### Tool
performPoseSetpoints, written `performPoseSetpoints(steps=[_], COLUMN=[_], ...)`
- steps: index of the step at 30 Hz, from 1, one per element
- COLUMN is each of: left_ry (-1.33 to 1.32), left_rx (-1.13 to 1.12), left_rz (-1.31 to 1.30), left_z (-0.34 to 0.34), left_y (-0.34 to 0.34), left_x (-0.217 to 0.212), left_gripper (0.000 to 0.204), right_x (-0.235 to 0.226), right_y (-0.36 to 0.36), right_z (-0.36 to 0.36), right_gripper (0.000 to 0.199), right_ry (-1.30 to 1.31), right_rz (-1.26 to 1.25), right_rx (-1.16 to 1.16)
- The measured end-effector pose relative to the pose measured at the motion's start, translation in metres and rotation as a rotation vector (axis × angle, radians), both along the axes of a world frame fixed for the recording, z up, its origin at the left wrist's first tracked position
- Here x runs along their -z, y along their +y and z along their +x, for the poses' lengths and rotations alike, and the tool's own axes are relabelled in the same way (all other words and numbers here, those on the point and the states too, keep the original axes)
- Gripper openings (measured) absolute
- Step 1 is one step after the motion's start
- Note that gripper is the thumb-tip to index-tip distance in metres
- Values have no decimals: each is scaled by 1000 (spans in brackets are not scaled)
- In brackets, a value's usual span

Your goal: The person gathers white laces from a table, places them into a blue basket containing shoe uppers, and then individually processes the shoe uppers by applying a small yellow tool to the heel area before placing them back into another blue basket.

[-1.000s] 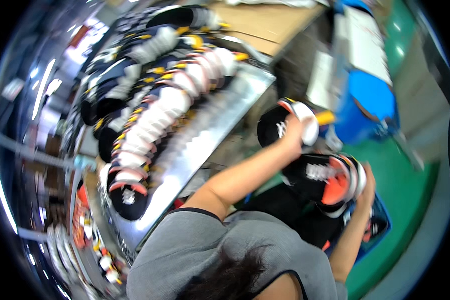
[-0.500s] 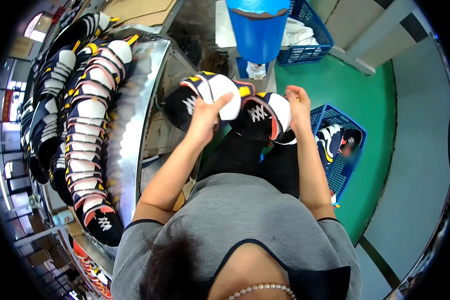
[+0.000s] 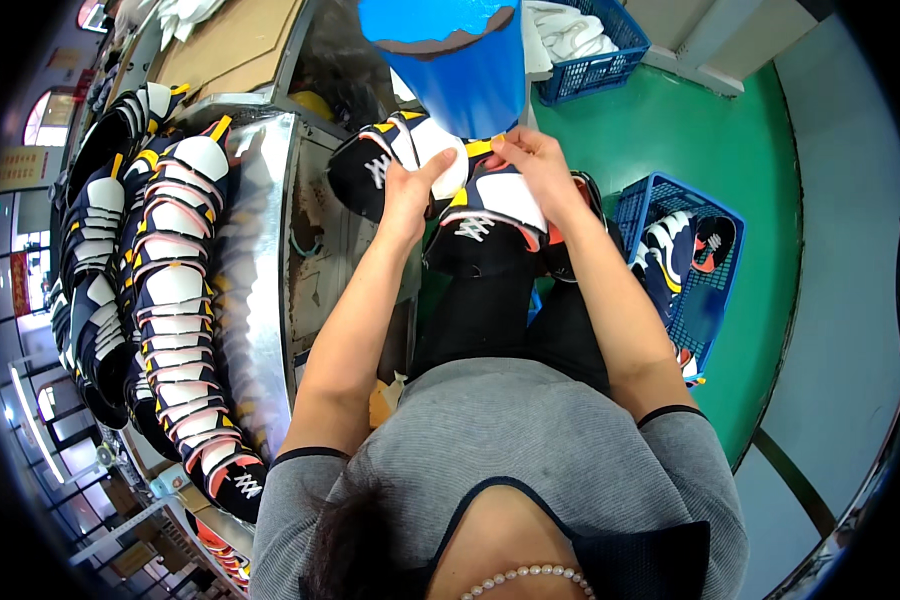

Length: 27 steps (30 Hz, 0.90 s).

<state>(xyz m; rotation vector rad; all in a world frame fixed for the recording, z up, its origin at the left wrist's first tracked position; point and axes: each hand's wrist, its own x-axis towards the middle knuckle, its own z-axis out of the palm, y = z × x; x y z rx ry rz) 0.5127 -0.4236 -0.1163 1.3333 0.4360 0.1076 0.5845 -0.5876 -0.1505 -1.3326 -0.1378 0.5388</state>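
A black, white and navy shoe upper point(image 3: 355, 175) with white laces and yellow patches is gripped in my left hand point(image 3: 407, 200), thumb lying over its white part. My right hand point(image 3: 535, 170) pinches the yellow tab point(image 3: 480, 148) at that upper's heel end. Beneath my hands, a second laced upper point(image 3: 480, 245) rests over my thighs, with more upper pieces point(image 3: 588, 190) partly hidden behind my right wrist. Just beyond my hands stands a blue bucket point(image 3: 450, 85) with a brown-edged rim.
Long nested rows of shoe uppers point(image 3: 175, 290) line the metal-edged bench point(image 3: 260, 300) on my left. A blue crate point(image 3: 715, 330) holding several uppers sits on the green floor at right. Another blue crate point(image 3: 600, 75) with white items is farther off. Cardboard point(image 3: 230, 55) lies at the far left.
My right hand has moved left and up from the second upper to the yellow tab. The second upper now sits lower and farther left. The view has shifted, bringing the bucket closer to my hands.
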Motion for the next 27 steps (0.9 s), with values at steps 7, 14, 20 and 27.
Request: performPoseSetpoints(steps=[7, 14, 20, 27], left_ry=[246, -58, 84, 73], left_rx=[-60, -356, -189, -188], left_rz=[-680, -72, 6, -18], left_z=[47, -40, -96, -102], left_y=[25, -6, -24, -30], left_x=[26, -41, -47, -54], left_gripper=[22, 36, 38, 30], right_x=[-3, 109, 241, 206], right_y=[-2, -105, -108, -66], right_z=[26, 25, -14, -113], right_gripper=[16, 24, 37, 48], right_ry=[315, 379, 310, 818], right_rz=[56, 55, -541, 631], right_rx=[-18, 254, 325, 33])
